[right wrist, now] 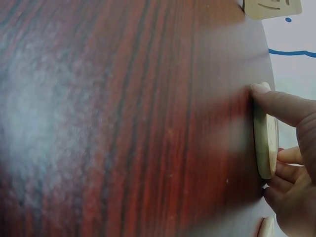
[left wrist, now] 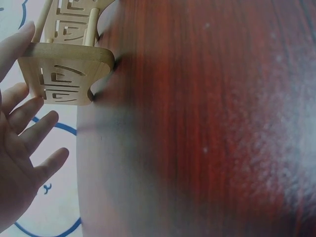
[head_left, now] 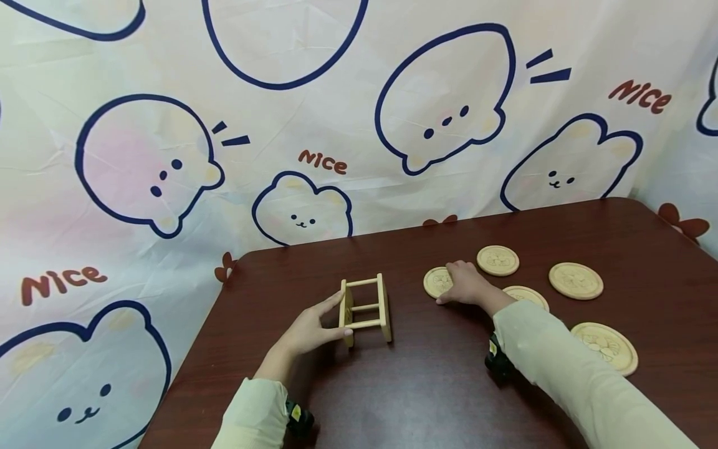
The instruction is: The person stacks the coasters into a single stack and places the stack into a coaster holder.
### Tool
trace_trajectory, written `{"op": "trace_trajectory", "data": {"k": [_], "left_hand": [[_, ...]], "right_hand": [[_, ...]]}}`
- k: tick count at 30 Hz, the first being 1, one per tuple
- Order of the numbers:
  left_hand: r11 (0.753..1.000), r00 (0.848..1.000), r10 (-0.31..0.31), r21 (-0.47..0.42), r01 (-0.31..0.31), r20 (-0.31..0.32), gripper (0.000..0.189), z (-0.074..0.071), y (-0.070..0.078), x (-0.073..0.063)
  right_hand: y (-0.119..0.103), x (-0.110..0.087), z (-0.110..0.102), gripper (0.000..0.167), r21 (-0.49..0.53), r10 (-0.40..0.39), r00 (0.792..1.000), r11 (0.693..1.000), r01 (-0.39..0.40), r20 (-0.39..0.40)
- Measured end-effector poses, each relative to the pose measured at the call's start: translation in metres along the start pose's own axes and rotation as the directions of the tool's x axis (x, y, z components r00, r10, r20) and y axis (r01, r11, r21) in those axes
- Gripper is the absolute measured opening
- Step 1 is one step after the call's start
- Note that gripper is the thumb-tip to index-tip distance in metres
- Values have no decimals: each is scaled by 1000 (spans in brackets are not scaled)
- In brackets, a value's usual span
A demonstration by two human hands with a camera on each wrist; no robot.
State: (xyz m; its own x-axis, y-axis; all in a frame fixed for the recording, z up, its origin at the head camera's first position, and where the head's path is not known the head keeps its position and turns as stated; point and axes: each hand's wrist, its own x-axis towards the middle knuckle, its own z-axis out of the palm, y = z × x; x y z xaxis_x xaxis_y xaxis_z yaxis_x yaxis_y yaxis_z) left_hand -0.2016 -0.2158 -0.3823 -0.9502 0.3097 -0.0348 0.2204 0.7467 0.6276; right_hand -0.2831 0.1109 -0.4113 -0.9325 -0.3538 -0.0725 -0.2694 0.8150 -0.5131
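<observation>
The end panel of the wooden rack (head_left: 384, 312) is gripped between the thumb and index finger of the left hand (head_left: 308, 327), apparently so that the frame is steadied on the surface (head_left: 415, 386) while its 3 rods are left unobstructed. To the right of these fingers, 1 wooden disc (head_left: 437, 282) is pinched at opposite sides of its rim by the right hand (head_left: 471, 290); a rim hold is probably chosen because a flat piece offers little else to grasp. Whether the disc is fully seated cannot be told. The 4 other discs (head_left: 576, 280) are spread beyond and to the right of the right fingers, 2 being partly covered by the arm. The left hand's outer fingers are splayed, apart from the panel; the right forearm is angled inward.
</observation>
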Motion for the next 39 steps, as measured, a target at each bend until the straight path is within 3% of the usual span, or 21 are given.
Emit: {"op": "trace_trajectory", "data": {"k": [8, 19, 39], "left_hand": [[1000, 1000, -2, -3, 2, 4, 78, -1, 1, -1], [1000, 1000, -10, -5, 10, 6, 77, 0, 3, -1], [1000, 1000, -1, 7, 1, 9, 78, -1, 2, -1]], "right_hand": [[2, 4, 3, 103, 7, -3, 1000, 1000, 3, -2], [-4, 2, -1, 87, -64, -6, 1000, 998, 6, -6], [-8, -18, -19, 85, 12, -97, 991, 995, 98, -93]]}}
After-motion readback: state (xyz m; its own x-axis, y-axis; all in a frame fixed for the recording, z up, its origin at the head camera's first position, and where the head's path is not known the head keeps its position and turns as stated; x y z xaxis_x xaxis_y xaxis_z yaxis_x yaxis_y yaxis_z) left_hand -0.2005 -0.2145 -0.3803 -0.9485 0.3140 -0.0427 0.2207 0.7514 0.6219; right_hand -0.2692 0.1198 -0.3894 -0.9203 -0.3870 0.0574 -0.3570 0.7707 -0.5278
